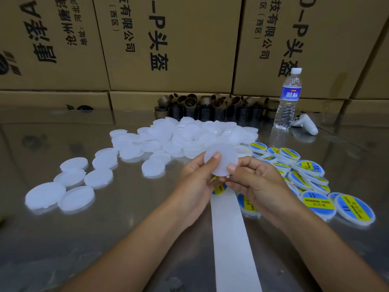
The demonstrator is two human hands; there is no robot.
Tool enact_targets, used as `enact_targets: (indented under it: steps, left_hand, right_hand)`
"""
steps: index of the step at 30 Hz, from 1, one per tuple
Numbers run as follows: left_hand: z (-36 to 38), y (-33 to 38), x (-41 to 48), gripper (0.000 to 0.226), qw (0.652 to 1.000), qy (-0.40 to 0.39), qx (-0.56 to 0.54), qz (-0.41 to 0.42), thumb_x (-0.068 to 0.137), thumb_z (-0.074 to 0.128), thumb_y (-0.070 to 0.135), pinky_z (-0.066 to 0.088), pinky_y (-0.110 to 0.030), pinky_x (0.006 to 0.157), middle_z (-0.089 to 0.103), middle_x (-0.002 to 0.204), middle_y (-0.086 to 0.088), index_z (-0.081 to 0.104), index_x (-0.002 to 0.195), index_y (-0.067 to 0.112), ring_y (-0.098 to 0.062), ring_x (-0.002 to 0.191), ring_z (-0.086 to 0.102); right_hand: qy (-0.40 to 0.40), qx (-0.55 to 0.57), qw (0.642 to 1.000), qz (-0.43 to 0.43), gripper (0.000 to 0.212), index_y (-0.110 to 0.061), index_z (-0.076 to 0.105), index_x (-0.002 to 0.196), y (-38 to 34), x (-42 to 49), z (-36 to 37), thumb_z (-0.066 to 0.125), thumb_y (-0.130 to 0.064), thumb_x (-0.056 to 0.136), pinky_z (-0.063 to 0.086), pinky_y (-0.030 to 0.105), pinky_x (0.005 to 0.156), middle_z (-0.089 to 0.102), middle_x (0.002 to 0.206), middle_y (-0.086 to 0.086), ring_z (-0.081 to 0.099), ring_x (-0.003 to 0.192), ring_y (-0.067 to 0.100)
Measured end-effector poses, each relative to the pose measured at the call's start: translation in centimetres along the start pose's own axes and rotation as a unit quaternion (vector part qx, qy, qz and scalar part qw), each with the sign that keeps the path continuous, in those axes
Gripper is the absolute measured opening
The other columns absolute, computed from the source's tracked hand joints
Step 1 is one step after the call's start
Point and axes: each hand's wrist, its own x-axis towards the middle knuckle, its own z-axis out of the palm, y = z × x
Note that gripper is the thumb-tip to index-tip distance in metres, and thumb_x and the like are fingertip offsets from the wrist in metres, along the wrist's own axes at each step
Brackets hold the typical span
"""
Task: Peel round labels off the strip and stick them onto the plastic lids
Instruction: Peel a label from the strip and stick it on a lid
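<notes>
Two hands share one blank lid (221,163) above the desk (126,239).

Far left of that lid, loose white lids (71,180) lie flat and scattered on the desk, thickening into a heap of lids (189,135) just behind it. The left hand (195,178) grips the lid's left edge, thumb pressed on its face and fingers curled behind. The right hand (256,180) pinches the right edge with its thumb on the rim. Directly below the lid a blue and yellow label (219,189) peeks out under the hands at the end of the white strip (229,228), which runs toward the viewer. Whether any finger holds the label cannot be told. Right of the lid lie labelled lids (315,197), overlapping. Behind it to the right stand cardboard tubes (210,106), a water bottle (288,100) and a white controller (307,124), against stacked cartons (168,39).
</notes>
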Motion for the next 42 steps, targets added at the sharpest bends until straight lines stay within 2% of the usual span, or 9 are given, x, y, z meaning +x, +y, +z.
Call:
enact_targets:
  steps: [6, 13, 18, 24, 31, 35, 38, 40, 42]
  left_hand:
    - [0.4, 0.1, 0.2, 0.028, 0.999, -0.036, -0.036, 0.001, 0.086, 0.050, 0.024, 0.055, -0.025, 0.077, 0.074, 0.099, 0.002, 0.061, 0.112, 0.020, -0.014, 0.092, 0.068]
    - [-0.6, 0.7, 0.4, 0.026, 0.997, 0.005, -0.076, 0.003, 0.096, 0.047, 0.010, 0.058, -0.027, 0.078, 0.074, 0.100, -0.006, 0.061, 0.110, 0.026, -0.021, 0.093, 0.071]
    - [-1.1, 0.7, 0.5, 0.019, 0.998, 0.052, -0.020, 0.008, 0.098, 0.046, 0.007, 0.059, -0.028, 0.071, 0.075, 0.088, -0.002, 0.061, 0.104, 0.018, -0.022, 0.083, 0.073]
    - [-1.3, 0.7, 0.7, 0.017, 0.990, 0.134, 0.040, 0.013, 0.097, 0.051, 0.005, 0.059, -0.027, 0.064, 0.074, 0.088, -0.001, 0.062, 0.099, 0.017, -0.019, 0.078, 0.073]
    - [-1.1, 0.3, 0.4, 0.015, 0.969, 0.193, 0.148, -0.027, 0.096, 0.054, 0.010, 0.058, -0.032, 0.071, 0.067, 0.090, -0.002, 0.065, 0.089, 0.018, -0.010, 0.066, 0.068]
    - [-0.9, 0.5, 0.1, 0.028, 0.980, 0.100, 0.127, -0.120, 0.097, 0.051, 0.033, 0.059, -0.035, 0.075, 0.072, 0.104, -0.010, 0.069, 0.100, 0.012, -0.020, 0.086, 0.069]
    - [-0.9, 0.5, -0.1, 0.026, 0.983, 0.055, 0.118, -0.130, 0.096, 0.053, 0.026, 0.057, -0.031, 0.073, 0.070, 0.111, -0.016, 0.068, 0.110, 0.009, -0.021, 0.087, 0.068]
    - [-0.8, 0.4, -0.1, 0.023, 0.983, 0.068, 0.119, -0.122, 0.094, 0.058, 0.018, 0.057, -0.033, 0.075, 0.066, 0.118, -0.019, 0.066, 0.112, 0.008, -0.023, 0.088, 0.066]
    - [-0.7, 0.3, 0.0, 0.029, 0.981, 0.084, 0.126, -0.124, 0.092, 0.061, 0.016, 0.055, -0.038, 0.082, 0.063, 0.125, -0.018, 0.062, 0.119, 0.006, -0.026, 0.095, 0.065]
  right_hand:
    - [-0.005, -0.035, 0.999, 0.011, 0.026, -0.006, 0.060, 0.083, 0.0, -0.1, 0.4, 0.069, -0.022, 0.065, 0.056, 0.019, 0.064, 0.072, 0.078, 0.014, 0.071, 0.069, 0.017]
    - [0.190, -0.268, 0.938, -0.114, 0.009, -0.021, 0.062, 0.081, 1.0, 0.8, -0.8, 0.069, -0.017, 0.083, 0.047, 0.021, 0.058, 0.062, 0.067, -0.005, 0.052, 0.054, 0.003]
    - [0.091, -0.433, 0.887, -0.135, 0.022, -0.027, 0.056, 0.096, 2.4, 0.6, -0.8, 0.071, -0.019, 0.082, 0.043, 0.013, 0.055, 0.063, 0.080, -0.007, 0.056, 0.057, 0.005]
    - [0.108, -0.304, 0.944, -0.062, 0.027, -0.023, 0.061, 0.094, 1.7, 1.1, -0.7, 0.068, 0.001, 0.081, 0.043, 0.016, 0.047, 0.062, 0.070, -0.005, 0.051, 0.045, -0.001]
    - [0.112, -0.141, 0.982, -0.058, 0.032, -0.027, 0.062, 0.096, 1.2, 1.1, -1.1, 0.063, 0.003, 0.085, 0.043, 0.022, 0.051, 0.064, 0.063, -0.012, 0.049, 0.067, 0.021]
    - [0.088, -0.135, 0.985, -0.068, 0.030, -0.025, 0.063, 0.095, 1.2, 1.2, -0.9, 0.064, 0.002, 0.084, 0.047, 0.037, 0.067, 0.067, 0.077, -0.003, 0.056, 0.071, 0.024]
    - [0.074, -0.152, 0.983, -0.075, 0.028, -0.023, 0.063, 0.094, 1.2, 1.2, -0.8, 0.066, 0.002, 0.082, 0.054, 0.027, 0.066, 0.067, 0.077, -0.001, 0.066, 0.067, 0.014]
    - [0.104, -0.252, 0.953, -0.132, 0.025, -0.025, 0.062, 0.092, 1.6, 1.1, -0.9, 0.069, -0.003, 0.082, 0.050, 0.015, 0.062, 0.063, 0.080, -0.001, 0.062, 0.064, 0.006]
    - [0.144, -0.412, 0.872, -0.223, 0.022, -0.026, 0.062, 0.096, 1.9, 0.8, -0.9, 0.071, -0.012, 0.081, 0.041, 0.007, 0.063, 0.056, 0.084, -0.007, 0.056, 0.070, 0.001]
